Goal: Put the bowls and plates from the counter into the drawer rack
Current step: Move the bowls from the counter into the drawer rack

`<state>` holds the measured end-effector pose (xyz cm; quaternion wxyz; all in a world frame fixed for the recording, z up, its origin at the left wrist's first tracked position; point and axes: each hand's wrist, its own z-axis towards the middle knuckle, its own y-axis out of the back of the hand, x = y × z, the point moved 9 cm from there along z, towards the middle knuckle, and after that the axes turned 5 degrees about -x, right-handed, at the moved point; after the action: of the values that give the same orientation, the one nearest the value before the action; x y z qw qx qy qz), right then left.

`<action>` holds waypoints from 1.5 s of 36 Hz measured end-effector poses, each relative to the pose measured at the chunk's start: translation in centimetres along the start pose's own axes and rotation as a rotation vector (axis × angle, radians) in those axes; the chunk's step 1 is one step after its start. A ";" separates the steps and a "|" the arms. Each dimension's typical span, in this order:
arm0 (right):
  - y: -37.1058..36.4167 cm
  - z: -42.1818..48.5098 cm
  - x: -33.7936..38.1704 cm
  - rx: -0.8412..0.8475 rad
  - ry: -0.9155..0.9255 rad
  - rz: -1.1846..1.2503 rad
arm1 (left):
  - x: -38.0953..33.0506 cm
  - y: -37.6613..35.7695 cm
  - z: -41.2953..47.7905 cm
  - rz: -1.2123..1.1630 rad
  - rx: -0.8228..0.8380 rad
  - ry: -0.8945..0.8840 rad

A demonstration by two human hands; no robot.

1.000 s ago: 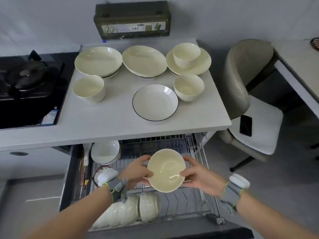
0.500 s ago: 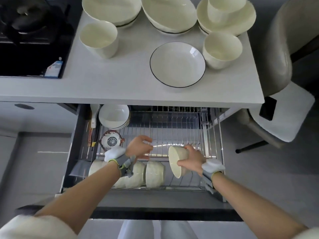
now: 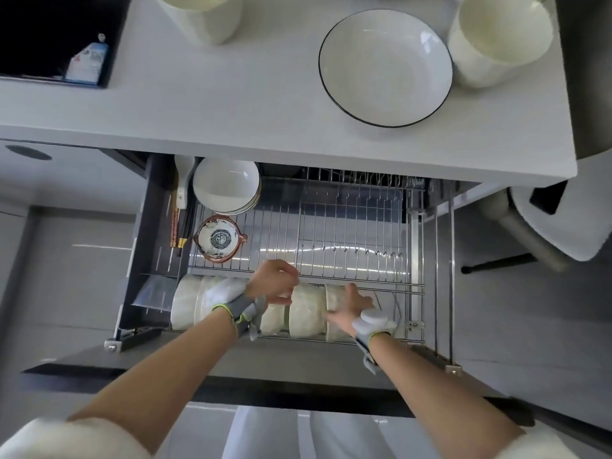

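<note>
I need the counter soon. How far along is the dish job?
Done: a row of bowls stands on edge in the drawer rack. In hand: the right hand rests on the end bowl. Left: the black-rimmed plate, the bowl beside it and another bowl on the counter.

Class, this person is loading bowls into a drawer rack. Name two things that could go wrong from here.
The end bowl under the right hand stands on edge with bare rack to its right; let go early, it may tip. The black-rimmed plate sits near the counter edge above the rack; a rising arm might knock it.
</note>
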<state>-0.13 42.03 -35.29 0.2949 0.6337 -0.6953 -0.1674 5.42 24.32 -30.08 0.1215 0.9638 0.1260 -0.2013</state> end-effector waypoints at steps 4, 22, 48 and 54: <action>-0.9 0.4 0.5 -0.001 -0.015 -0.029 | 0.4 0.7 0.4 -0.019 0.005 0.007; -1.6 0.2 1.5 0.072 -0.024 0.007 | 1.0 2.6 1.8 -0.008 0.027 0.039; 10.1 -4.2 5.7 0.150 0.050 -0.034 | -9.1 2.7 -5.1 0.100 0.035 -0.194; 15.1 -5.8 7.4 0.131 0.095 0.151 | -13.0 2.3 -7.4 0.117 0.050 -0.283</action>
<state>-8.51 37.71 -20.13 0.2973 0.6046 -0.7358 -0.0684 -2.80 21.80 -17.63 0.1255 0.9342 0.0463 -0.3306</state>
